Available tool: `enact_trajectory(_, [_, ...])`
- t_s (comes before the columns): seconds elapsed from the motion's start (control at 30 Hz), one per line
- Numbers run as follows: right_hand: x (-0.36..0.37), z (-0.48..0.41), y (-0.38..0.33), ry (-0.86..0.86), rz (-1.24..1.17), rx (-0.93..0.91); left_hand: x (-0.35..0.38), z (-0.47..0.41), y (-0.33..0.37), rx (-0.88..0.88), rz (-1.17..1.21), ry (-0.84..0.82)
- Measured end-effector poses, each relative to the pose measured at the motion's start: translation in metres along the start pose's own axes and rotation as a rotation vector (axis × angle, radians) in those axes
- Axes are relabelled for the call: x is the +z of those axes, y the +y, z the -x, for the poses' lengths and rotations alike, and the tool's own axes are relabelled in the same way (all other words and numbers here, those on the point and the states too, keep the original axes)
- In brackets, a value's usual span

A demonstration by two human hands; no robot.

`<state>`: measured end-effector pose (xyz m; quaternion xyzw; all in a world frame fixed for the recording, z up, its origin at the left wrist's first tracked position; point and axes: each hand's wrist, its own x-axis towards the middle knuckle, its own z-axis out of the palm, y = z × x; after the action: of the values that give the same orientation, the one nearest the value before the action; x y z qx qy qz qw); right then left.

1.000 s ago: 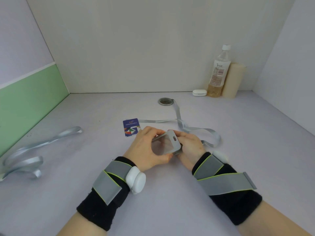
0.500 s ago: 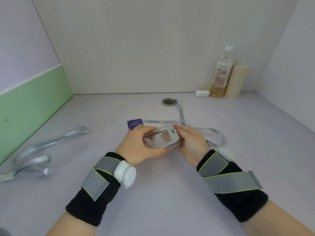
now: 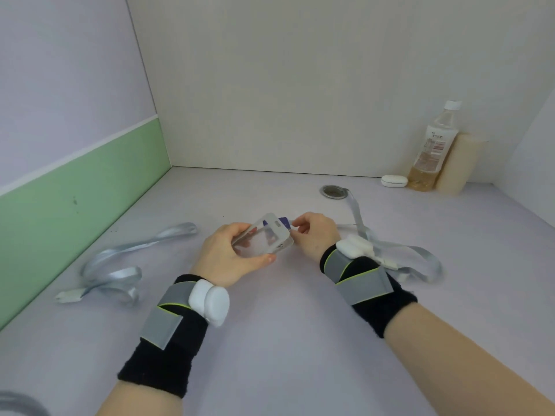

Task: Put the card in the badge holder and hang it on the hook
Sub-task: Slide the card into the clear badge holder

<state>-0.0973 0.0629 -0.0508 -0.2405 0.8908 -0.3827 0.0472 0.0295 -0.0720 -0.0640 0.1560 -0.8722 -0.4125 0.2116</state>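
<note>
A clear badge holder with a white frame is lifted just above the table, tilted. My left hand grips it from the left and below. My right hand has curled fingers pinching the holder's right end. Only a corner of the blue card shows, lying on the table behind the holder. A grey lanyard trails on the table to the right, partly under my right wrist. I see no hook.
A second grey lanyard lies coiled at the left near the green wall strip. A round metal ring sits in the tabletop farther back. A bottle, a beige cylinder and a small white case stand at the back right.
Both hands have raised the holder and tilted it up, so it now covers most of the blue card. The view has swung to the left.
</note>
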Motion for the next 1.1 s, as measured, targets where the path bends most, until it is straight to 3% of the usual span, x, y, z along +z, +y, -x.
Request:
enact_trajectory(0.17, [0.025,-0.017,-0.005,-0.007,0.472,-0.001,0.003,-0.001,-0.001,0.032,0.022,-0.031])
enact_trajectory(0.47, [0.007,-0.024,-0.001,-0.147,0.429,0.101,0.003,0.001,0.008,0.045,0.093,-0.036])
enact_trajectory(0.67, [-0.018,-0.008,-0.005,-0.387,0.452,0.19,0.012,0.005,0.017,0.061,0.112,-0.071])
enact_trajectory(0.83, [-0.039,0.007,0.01,-0.307,0.218,0.16,0.028,0.007,0.033,0.087,0.13,-0.098])
enact_trajectory(1.0, [-0.065,0.019,0.023,-0.3,-0.302,0.168,0.032,0.0,0.046,0.103,0.118,-0.087])
enact_trajectory(1.1, [-0.084,0.021,0.036,-0.232,-0.392,0.149,0.036,-0.003,0.051,0.107,0.1,-0.087])
